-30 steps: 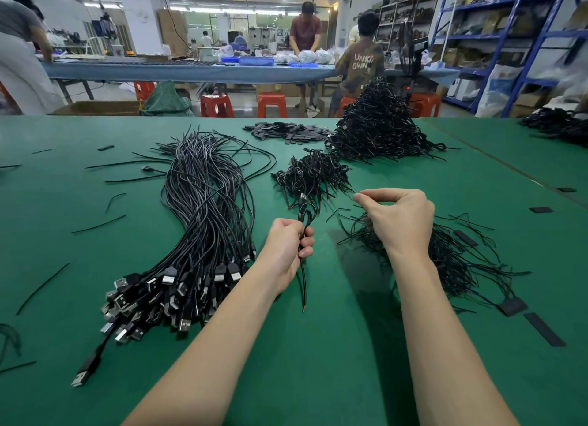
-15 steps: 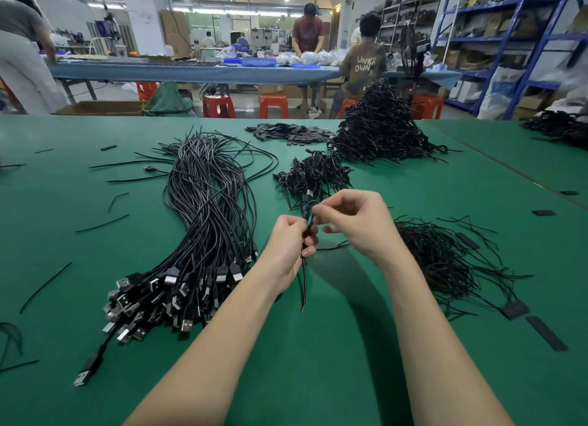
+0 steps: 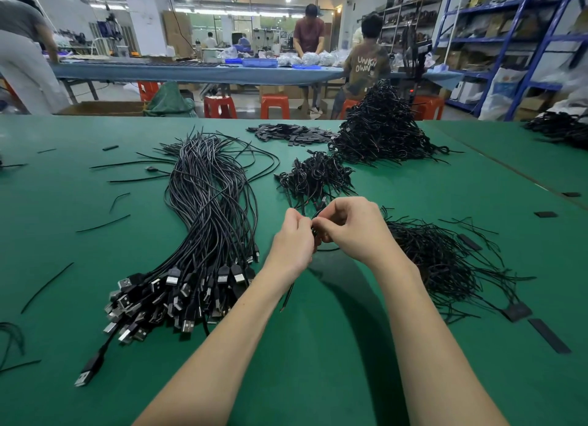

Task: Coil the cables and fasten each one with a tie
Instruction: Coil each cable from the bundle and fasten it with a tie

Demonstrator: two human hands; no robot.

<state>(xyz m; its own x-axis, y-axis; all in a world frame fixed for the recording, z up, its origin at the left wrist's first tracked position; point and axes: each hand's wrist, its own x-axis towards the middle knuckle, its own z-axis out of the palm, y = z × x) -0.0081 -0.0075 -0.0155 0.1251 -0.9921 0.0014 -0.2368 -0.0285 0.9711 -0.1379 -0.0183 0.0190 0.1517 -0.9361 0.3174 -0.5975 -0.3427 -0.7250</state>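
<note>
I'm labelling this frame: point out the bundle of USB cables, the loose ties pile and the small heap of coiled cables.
bundle of USB cables (image 3: 206, 222), head view, mid strands.
loose ties pile (image 3: 445, 260), head view, centre.
small heap of coiled cables (image 3: 313, 177), head view, middle.

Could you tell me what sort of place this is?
Most likely a factory packing floor: a bundle of USB cables on a green worktable, blue storage racks, and other workers at a long bench.

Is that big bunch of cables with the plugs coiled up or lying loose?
Loose. The big bunch of cables lies stretched out uncoiled on the green table, plugs fanned toward the person, no tie visible around it.
</note>
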